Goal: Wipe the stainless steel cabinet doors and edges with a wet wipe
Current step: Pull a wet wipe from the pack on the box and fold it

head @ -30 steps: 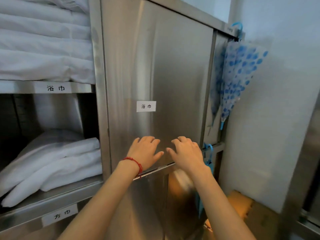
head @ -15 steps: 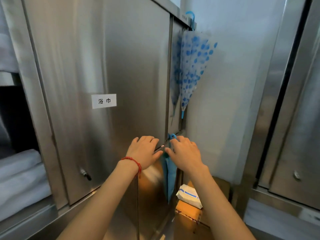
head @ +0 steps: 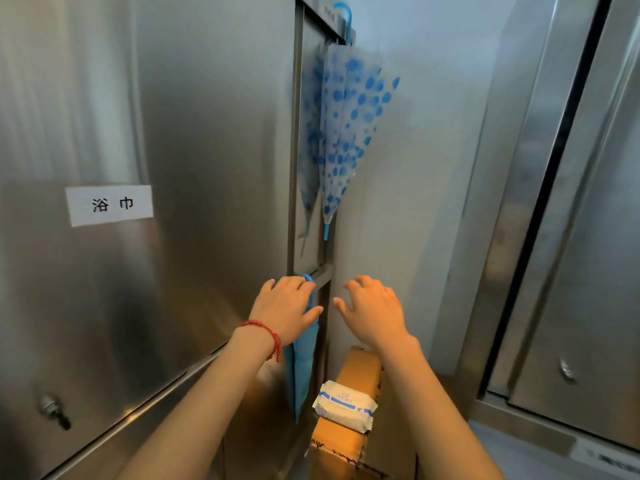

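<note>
Head view, close, facing cabinet door (head: 207, 168) downward.

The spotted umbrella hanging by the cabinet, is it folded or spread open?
Folded. The spotted umbrella hangs by its blue handle from the cabinet top, its canopy gathered into a narrow cone with the tip pointing down.

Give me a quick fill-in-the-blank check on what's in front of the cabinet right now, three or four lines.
1. The pack of wet wipes lies on top of a ____ box.
2. The left hand has a ____ string bracelet at its wrist.
3. The dotted umbrella hangs by its ____ handle from the cabinet's top edge.
4. Neither the left hand nor the right hand holds a ____.

Missing words: cardboard; red; blue; wipe
</note>
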{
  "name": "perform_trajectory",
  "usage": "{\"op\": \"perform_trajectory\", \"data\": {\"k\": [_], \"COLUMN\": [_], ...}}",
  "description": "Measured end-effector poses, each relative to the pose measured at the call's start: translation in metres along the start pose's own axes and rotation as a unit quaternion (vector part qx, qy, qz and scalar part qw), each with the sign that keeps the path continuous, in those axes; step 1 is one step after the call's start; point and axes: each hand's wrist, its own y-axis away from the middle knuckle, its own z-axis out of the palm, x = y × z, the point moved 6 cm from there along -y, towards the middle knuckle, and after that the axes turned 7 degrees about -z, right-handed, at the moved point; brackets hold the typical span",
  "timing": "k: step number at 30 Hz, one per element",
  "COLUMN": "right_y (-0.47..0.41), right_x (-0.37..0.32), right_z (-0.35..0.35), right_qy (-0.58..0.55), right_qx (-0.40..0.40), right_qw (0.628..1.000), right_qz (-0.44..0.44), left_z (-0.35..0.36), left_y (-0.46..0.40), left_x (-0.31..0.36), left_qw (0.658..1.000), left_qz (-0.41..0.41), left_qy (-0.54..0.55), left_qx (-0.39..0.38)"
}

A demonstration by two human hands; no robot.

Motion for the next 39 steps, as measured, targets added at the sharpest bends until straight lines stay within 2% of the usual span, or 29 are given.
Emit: {"op": "perform_trajectory", "data": {"k": [8,27,39], "right_y": [-0.028,-0.115,-0.123], "right_x": [0.041,0.128,0.163], "right_z": [0.037,0.142,0.225], "right_qy": [0.012,0.037,0.020], "right_qx": [-0.028,-0.049,-0.044], "right_qw": [0.999,0.990,0.985], "right_qz": [0.015,0.125,0.164], "left_z": [0.038,0.179,0.272], "left_y": [-0.046,-0.184,-0.207], "left_x": [0.012,0.025,0.028], "left_qw": [1.000,0.992,0.980], "left_qz": [0.002,0.101,0.144], "left_qy": [0.009,0.039,0.056], "left_qx": [-0.026,-0.071,-0.123]}}
